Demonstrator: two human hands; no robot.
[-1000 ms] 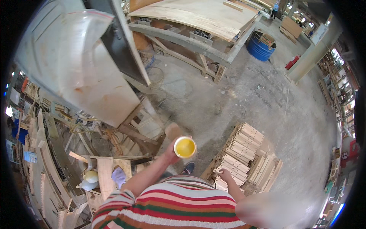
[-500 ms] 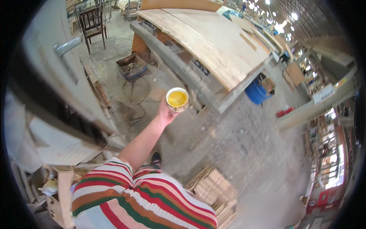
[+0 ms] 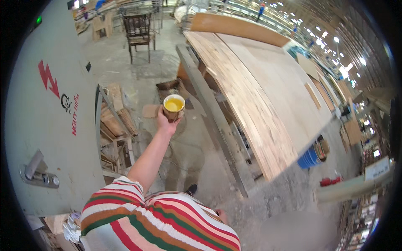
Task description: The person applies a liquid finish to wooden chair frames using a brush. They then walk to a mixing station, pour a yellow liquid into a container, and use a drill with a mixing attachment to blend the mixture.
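The cup (image 3: 173, 104) is just left of centre and above mid-height in the frame, upright or nearly so. The left hand (image 3: 166, 122) has its fingers wrapped around the lower part; the right hand (image 3: 222, 216), at the bottom centre, is mostly hidden by the shirt (image 3: 159, 221), so whether its fingers are open or closed I cannot tell.

The likeliest trouble is a spill: the cup has no lid, its yellow contents (image 3: 173, 104) look fluid, and a tilt of the wrist could run them over the fingers or onto the floor (image 3: 268, 201). One hand alone carries it, so a slack grip could also let it drop. The beam (image 3: 209, 117) along the tabletop (image 3: 259, 83), right of the cup, could jolt it if the arm swung that way. A shoe (image 3: 191, 189) shows at lower centre; a misstep near the box (image 3: 167, 88) above the cup could shake it too.

On the cabinet (image 3: 88, 167) at left are a red bolt (image 3: 49, 78), a black skull (image 3: 65, 102) and slanted red lettering (image 3: 75, 114), probably a danger notice. The sign (image 3: 377, 168) at lower right is too blurred to read. No brand or label is legible on the cup.
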